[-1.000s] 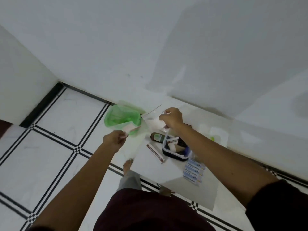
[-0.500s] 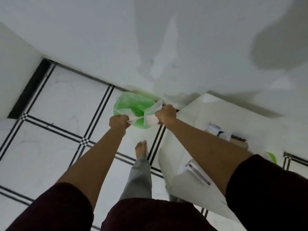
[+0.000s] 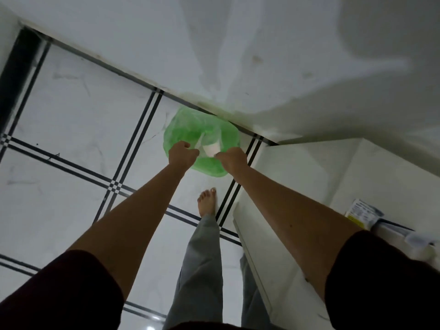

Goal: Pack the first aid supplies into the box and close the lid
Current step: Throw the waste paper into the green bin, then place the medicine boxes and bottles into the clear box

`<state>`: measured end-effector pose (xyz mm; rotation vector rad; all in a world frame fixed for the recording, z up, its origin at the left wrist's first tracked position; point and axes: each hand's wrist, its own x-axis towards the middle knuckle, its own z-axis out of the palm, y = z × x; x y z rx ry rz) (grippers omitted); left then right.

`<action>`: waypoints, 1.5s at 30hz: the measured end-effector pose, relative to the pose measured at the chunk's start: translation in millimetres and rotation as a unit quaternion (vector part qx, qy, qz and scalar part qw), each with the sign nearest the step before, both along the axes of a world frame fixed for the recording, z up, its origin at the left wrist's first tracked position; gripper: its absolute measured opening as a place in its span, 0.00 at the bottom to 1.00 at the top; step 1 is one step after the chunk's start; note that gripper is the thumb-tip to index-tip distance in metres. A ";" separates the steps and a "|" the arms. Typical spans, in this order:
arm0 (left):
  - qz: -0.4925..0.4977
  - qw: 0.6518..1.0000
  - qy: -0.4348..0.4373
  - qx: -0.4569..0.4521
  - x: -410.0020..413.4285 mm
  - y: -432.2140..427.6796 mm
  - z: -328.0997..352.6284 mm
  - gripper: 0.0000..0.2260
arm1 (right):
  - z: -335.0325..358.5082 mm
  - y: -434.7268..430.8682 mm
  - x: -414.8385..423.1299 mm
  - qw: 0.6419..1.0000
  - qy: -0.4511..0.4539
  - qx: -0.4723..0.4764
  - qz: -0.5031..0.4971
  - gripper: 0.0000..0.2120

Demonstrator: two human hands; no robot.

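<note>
- My left hand (image 3: pixel 183 154), grip closed, and my right hand (image 3: pixel 232 158), pinching a white wrapper (image 3: pixel 210 148), hover over the green bin bag (image 3: pixel 202 141) on the floor.
- Supplies packet (image 3: pixel 360 211) lies on the desk (image 3: pixel 297 177), right.

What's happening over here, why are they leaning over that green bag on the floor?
A person is standing beside a white table, reaching both arms out over a green plastic bag that sits on the tiled floor by the wall. The left hand and right hand are just above the bag's opening, where white paper scraps show. It looks like wrappers are being thrown away. A few packets lie at the table's edge.
</note>
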<state>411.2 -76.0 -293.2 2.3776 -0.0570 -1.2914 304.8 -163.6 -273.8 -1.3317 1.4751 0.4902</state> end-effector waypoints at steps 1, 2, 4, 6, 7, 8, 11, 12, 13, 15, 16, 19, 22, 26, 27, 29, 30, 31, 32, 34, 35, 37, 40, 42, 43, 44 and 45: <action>-0.022 1.000 -0.004 0.006 -1.6 2.8 -2.9 0.21 | -2.3 0.8 -3.8 1.000 0.004 -0.007 0.025 0.18; -0.050 0.999 -0.006 0.012 -4.4 6.2 -3.0 0.20 | -0.2 2.4 -8.4 0.998 0.013 -0.013 0.056 0.15; -0.108 0.994 -0.010 0.021 -12.3 16.2 1.3 0.19 | 7.0 5.0 -20.3 0.993 0.022 -0.029 0.116 0.13; -0.138 0.990 -0.019 0.024 -20.1 25.9 11.2 0.18 | 18.2 9.3 -31.2 0.986 0.017 -0.047 0.158 0.16; -0.147 0.989 -0.027 0.020 -24.8 30.3 19.0 0.18 | 26.1 12.8 -36.6 0.983 0.013 -0.055 0.175 0.17; -0.160 0.986 -0.038 0.011 -29.6 32.7 28.0 0.18 | 36.6 16.3 -41.2 0.980 0.007 -0.061 0.190 0.16; -0.189 0.978 -0.079 -0.031 -44.0 33.5 59.7 0.17 | 65.1 27.4 -52.6 0.972 -0.024 -0.077 0.221 0.17; -0.204 0.973 -0.095 -0.047 -50.2 32.1 71.6 0.16 | 78.0 31.0 -57.2 0.970 -0.034 -0.084 0.227 0.17; -0.219 0.968 -0.107 -0.059 -56.0 31.2 82.3 0.16 | 88.6 35.0 -62.1 0.967 -0.045 -0.094 0.232 0.17; -0.249 0.957 -0.124 -0.087 -75.8 28.1 110.0 0.15 | 115.4 42.3 -82.2 0.966 -0.066 -0.113 0.225 0.18; -0.257 0.952 -0.130 -0.101 -85.2 26.3 122.0 0.14 | 127.6 44.5 -92.4 0.965 -0.077 -0.124 0.218 0.18; -0.277 0.938 -0.146 -0.147 -132.0 21.9 163.2 0.13 | 163.4 50.6 -144.4 0.962 -0.101 -0.173 0.186 0.17; -0.307 0.922 -0.154 -0.180 -186.0 17.4 196.7 0.13 | 191.0 52.8 -201.4 0.954 -0.130 -0.227 0.145 0.17; -0.324 0.902 -0.160 -0.236 -276.5 6.9 239.8 0.10 | 225.0 45.6 -292.1 0.932 -0.175 -0.304 0.091 0.17; -0.324 0.901 -0.161 -0.240 -290.6 6.5 244.6 0.09 | 231.0 44.8 -307.1 0.927 -0.181 -0.318 0.083 0.17; -0.330 0.896 -0.161 -0.250 -326.7 7.1 254.1 0.09 | 240.5 44.0 -347.3 0.922 -0.186 -0.334 0.061 0.16; -0.337 0.892 -0.162 -0.254 -345.5 7.2 257.1 0.09 | 243.1 43.5 -369.2 0.921 -0.182 -0.341 0.050 0.15; -0.346 0.886 -0.166 -0.260 -362.7 6.6 259.8 0.09 | 244.1 42.7 -388.7 0.922 -0.175 -0.343 0.037 0.14; -0.359 0.879 -0.172 -0.263 -379.0 6.5 261.8 0.10 | 245.0 42.5 -406.8 0.923 -0.172 -0.344 0.024 0.13; -0.386 0.866 -0.184 -0.260 -405.9 6.7 264.7 0.10 | 247.7 43.7 -435.3 0.921 -0.170 -0.349 0.005 0.12; -0.399 0.860 -0.188 -0.257 -417.1 7.1 265.2 0.11 | 249.2 44.6 -447.5 0.922 -0.169 -0.349 -0.005 0.11; -0.414 0.854 -0.190 -0.252 -432.4 7.6 265.5 0.11 | 250.8 46.0 -467.0 0.924 -0.166 -0.342 -0.025 0.13; -0.417 0.854 -0.201 -0.240 -439.7 7.3 262.9 0.10 | 250.7 41.0 -489.2 0.932 -0.141 -0.332 -0.030 0.14; -0.419 0.854 -0.210 -0.226 -433.9 6.9 259.2 0.08 | 247.4 37.7 -497.8 0.934 -0.119 -0.337 -0.026 0.13; -0.418 0.857 -0.209 -0.220 -429.2 6.5 257.6 0.08 | 245.4 37.2 -500.6 0.935 -0.112 -0.336 -0.033 0.12; -0.419 0.858 -0.208 -0.214 -424.5 6.1 255.9 0.08 | 242.0 37.5 -503.6 0.935 -0.108 -0.334 -0.045 0.12; -0.426 0.857 -0.207 -0.205 -420.1 6.3 254.0 0.08 | 238.2 38.2 -506.7 0.936 -0.097 -0.333 -0.057 0.11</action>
